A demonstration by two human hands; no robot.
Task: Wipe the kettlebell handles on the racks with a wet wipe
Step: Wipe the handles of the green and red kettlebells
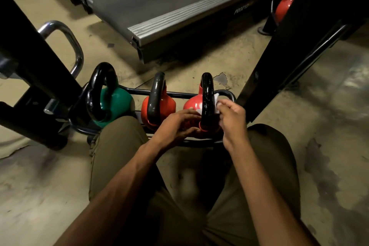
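Red kettlebell (pixel 192 104) on a rack (pixel 228 94)
Right hand (pixel 232 120) pinches wipe (pixel 216 99) against black handle (pixel 207 96); left hand (pixel 177 126) grips the body

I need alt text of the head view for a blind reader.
A person's right hand presses a wet wipe against the black handle of a red kettlebell, which the left hand holds. A second red kettlebell and a green kettlebell stand beside it on a rack.

1 green kettlebell (pixel 117 99), 2 red kettlebells (pixel 168 106), blk handles (pixel 207 94); wipe (pixel 216 97) white; trousers (pixel 119 156) olive.
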